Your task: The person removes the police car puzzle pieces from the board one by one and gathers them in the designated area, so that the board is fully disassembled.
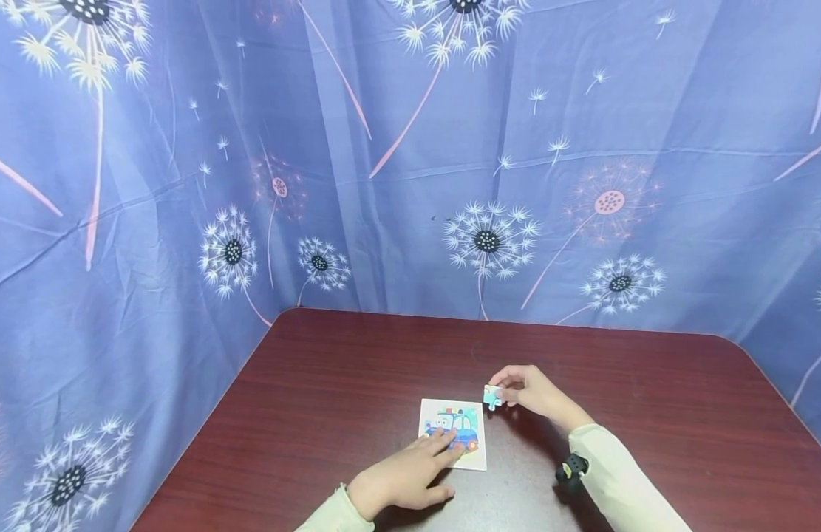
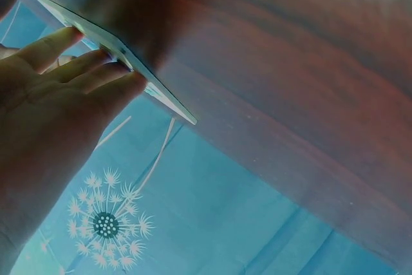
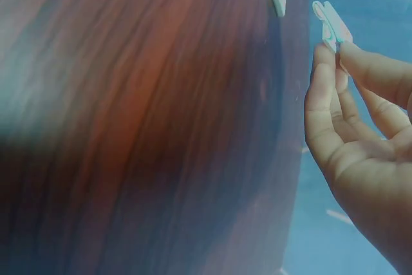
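A square picture puzzle point(image 1: 475, 459) with a white border and a blue cartoon car lies on the table. My left hand point(image 1: 405, 473) rests on its lower left part with fingers spread, covering some of the picture. In the left wrist view, the fingertips touch the face of the puzzle point(image 2: 174, 106), which is seen nearly edge-on. Just off the puzzle's upper right corner, my right hand point(image 1: 531, 393) pinches a small light-blue and white puzzle piece point(image 1: 491, 397) between thumb and fingers. The right wrist view shows this piece point(image 3: 333, 27) at the fingertips, a knob sticking out.
The dark red-brown wooden table point(image 1: 343, 369) has rounded far corners. Behind it and along the left side hangs a blue curtain point(image 1: 397, 244) printed with dandelions. A black band-like device point(image 1: 573, 468) sits at the right wrist, over a pale sleeve point(image 1: 616, 473).
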{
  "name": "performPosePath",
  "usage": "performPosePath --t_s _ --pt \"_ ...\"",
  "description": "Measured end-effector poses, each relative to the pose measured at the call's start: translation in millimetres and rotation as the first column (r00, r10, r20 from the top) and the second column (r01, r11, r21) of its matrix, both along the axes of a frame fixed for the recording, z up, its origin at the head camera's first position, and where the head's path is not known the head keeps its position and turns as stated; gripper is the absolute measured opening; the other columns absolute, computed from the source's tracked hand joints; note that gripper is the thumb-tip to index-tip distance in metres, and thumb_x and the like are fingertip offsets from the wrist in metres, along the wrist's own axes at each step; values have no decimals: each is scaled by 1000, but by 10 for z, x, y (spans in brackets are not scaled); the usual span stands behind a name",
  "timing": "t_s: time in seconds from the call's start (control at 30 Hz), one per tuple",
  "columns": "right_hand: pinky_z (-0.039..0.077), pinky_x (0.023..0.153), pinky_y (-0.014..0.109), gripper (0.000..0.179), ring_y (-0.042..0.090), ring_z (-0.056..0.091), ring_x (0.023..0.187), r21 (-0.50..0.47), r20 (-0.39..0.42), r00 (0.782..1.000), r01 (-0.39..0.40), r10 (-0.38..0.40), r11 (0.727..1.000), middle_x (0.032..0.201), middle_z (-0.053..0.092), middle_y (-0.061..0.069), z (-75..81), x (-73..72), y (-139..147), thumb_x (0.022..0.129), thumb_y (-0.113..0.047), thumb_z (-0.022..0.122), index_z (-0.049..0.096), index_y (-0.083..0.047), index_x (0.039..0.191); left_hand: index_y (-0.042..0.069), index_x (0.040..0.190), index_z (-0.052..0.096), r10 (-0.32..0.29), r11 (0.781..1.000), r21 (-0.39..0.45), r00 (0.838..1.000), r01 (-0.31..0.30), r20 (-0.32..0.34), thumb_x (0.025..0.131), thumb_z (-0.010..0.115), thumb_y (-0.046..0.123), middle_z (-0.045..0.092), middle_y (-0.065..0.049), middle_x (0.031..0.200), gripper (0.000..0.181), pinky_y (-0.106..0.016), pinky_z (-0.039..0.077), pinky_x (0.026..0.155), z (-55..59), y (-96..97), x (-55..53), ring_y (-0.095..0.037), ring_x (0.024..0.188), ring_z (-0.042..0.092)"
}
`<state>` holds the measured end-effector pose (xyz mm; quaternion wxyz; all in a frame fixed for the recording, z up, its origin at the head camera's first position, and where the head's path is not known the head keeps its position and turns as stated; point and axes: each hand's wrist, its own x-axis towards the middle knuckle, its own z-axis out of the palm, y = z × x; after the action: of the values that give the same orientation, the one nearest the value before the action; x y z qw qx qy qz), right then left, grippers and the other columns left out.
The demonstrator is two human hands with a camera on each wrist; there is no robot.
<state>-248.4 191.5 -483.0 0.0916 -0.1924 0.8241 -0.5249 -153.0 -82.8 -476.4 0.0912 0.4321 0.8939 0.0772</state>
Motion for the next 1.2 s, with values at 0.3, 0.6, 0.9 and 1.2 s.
performPosePath --t_s 0.3,0.6,0.9,1.2 --pt "53 53 33 13 22 59 65 19 14 1000 14 -14 1000 83 64 14 -59 32 147 87 3 63 65 7 100 11 150 35 -1 1000 -2 1000 1 14 96 55 37 33 -16 152 62 -44 35 109 -10 -6 -9 -31 139 34" --pt "49 51 27 11 17 54 61 55 -11 1000 23 -22 998 80 64 13 -85 44 191 85 5 63 67 6 96 11 149 35 2 1000 -15 1000 -2 29 97 53 39 30 -15 154 62 -45 35 109 -19 -11 -19 -31 140 31" --pt "46 51 24 9 13 52 61 127 -77 996 59 -49 990 79 64 8 -130 24 211 84 2 67 69 1 93 11 150 35 -4 1000 5 1000 4 6 97 54 37 32 -16 153 62 -44 34 109 -35 -6 -29 -30 140 32" --pt "45 55 23 8 15 54 68 153 -112 992 82 -65 985 82 65 5 -202 9 228 83 1 69 71 -2 90 11 150 35 -8 1000 -2 1000 8 7 97 54 37 32 -15 153 62 -43 34 109 -13 -21 -22 -30 139 33"
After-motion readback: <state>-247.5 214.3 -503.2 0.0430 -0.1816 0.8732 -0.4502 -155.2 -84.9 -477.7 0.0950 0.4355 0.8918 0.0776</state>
